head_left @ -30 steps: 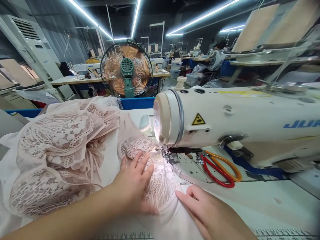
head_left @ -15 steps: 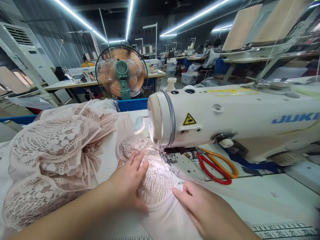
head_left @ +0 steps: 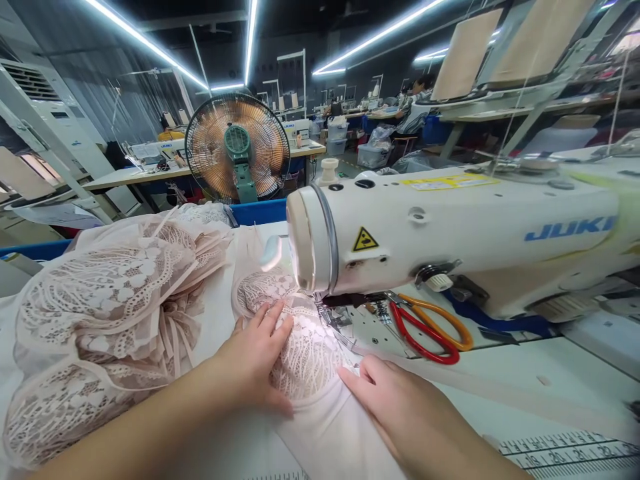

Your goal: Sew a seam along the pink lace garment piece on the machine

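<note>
Fingers of my left hand (head_left: 257,363) lie spread and flat on the pink lace piece (head_left: 305,350), pressing it to the desk (head_left: 530,393); nothing is clasped in that grip. My right hand (head_left: 395,410) rests just beside it, palm down, grip likewise unclenched, fingertips on the plain pink hem at the lace's near right edge. The lace runs between my two hands and forward under the presser foot (head_left: 336,320) of the white sewing machine (head_left: 450,230), whose lit head stands directly above the far end of the piece. To the right of the foot, well clear of my fingers, scissors (head_left: 430,330) with red and orange handles lie on the machine bed. On my left a heaped pile of lace garments (head_left: 110,313) crowds the desk right up to my forearm, leaving little room that way. The right side of the desk is bare white surface, with a printed ruler strip (head_left: 570,452) along its near edge. Beyond the desk's blue back rim stands a fan (head_left: 237,147).
</note>
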The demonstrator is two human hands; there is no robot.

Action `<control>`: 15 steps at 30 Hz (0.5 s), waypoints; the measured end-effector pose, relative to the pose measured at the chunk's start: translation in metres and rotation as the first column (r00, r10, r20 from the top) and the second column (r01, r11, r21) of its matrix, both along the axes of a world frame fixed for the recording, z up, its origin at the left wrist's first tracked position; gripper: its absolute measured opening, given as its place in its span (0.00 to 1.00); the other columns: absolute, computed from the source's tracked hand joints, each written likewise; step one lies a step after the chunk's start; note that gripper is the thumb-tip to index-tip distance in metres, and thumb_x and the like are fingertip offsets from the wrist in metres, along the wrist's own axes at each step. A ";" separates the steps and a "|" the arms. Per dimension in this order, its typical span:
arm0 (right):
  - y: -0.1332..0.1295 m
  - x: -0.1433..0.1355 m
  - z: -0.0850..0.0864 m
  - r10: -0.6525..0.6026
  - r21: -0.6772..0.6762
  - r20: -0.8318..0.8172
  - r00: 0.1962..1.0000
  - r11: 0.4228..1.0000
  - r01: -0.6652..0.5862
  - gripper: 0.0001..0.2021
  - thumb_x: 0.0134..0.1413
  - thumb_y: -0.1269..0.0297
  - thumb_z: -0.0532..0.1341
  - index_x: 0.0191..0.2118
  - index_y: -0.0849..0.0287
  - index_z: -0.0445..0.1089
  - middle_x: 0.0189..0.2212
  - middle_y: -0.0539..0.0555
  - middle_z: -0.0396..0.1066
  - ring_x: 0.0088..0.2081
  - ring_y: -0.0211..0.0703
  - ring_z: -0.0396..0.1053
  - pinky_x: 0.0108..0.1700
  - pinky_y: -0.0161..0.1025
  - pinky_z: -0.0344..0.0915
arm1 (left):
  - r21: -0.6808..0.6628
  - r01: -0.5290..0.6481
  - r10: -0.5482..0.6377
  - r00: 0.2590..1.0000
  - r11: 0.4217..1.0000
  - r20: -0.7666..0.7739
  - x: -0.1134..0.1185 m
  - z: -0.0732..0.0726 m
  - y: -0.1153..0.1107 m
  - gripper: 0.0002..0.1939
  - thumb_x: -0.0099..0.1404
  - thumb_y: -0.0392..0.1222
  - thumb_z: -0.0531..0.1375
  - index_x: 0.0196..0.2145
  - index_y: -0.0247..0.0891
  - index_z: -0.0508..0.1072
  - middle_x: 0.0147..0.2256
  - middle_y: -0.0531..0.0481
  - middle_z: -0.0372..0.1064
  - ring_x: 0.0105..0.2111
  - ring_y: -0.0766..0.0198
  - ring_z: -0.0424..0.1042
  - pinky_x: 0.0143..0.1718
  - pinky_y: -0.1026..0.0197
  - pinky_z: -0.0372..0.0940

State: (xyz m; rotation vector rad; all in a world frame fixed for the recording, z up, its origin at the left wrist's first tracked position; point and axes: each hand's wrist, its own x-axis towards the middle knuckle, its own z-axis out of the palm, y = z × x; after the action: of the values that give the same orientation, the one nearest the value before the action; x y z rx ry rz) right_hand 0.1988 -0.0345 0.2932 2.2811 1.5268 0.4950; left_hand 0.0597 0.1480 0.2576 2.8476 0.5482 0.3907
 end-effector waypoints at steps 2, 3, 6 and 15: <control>0.003 -0.001 0.002 -0.027 -0.021 0.017 0.999 0.999 0.028 0.22 0.54 0.72 0.54 0.54 0.47 0.65 0.35 0.54 0.62 0.31 0.39 0.56 0.26 0.36 0.37 | 0.010 -0.015 0.015 1.000 1.000 -0.001 0.000 0.001 0.002 0.62 0.45 0.62 0.66 0.68 0.37 0.38 0.66 0.45 0.16 0.66 0.45 0.26 0.63 0.39 0.42; 0.005 -0.001 0.003 -0.039 -0.027 0.024 0.999 0.999 0.040 0.23 0.55 0.72 0.53 0.56 0.47 0.64 0.36 0.54 0.62 0.32 0.40 0.57 0.26 0.36 0.37 | 0.011 -0.020 0.020 1.000 1.000 0.003 0.000 0.002 0.004 0.63 0.45 0.62 0.66 0.68 0.37 0.38 0.66 0.45 0.16 0.66 0.45 0.26 0.63 0.39 0.42; 0.010 -0.003 0.006 -0.049 -0.041 0.054 0.997 0.998 0.051 0.23 0.56 0.72 0.52 0.57 0.47 0.63 0.36 0.55 0.63 0.34 0.41 0.60 0.27 0.36 0.38 | 0.007 -0.027 0.027 0.999 1.000 0.024 0.001 0.001 0.009 0.64 0.45 0.63 0.67 0.68 0.37 0.37 0.66 0.44 0.16 0.67 0.45 0.26 0.63 0.40 0.43; 0.024 -0.014 0.018 -0.109 -0.083 0.102 0.989 0.990 0.118 0.31 0.51 0.76 0.56 0.61 0.49 0.59 0.34 0.56 0.68 0.30 0.40 0.64 0.24 0.37 0.39 | 0.007 -0.025 0.024 0.998 1.000 0.056 0.007 0.003 0.024 0.63 0.45 0.61 0.67 0.68 0.36 0.38 0.67 0.39 0.22 0.67 0.44 0.29 0.63 0.43 0.46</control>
State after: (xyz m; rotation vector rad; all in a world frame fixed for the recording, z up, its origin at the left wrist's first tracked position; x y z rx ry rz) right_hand 0.1846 -0.0104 0.3112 2.2271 1.3370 0.4896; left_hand 0.0672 0.1725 0.2610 2.8304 0.5725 0.4766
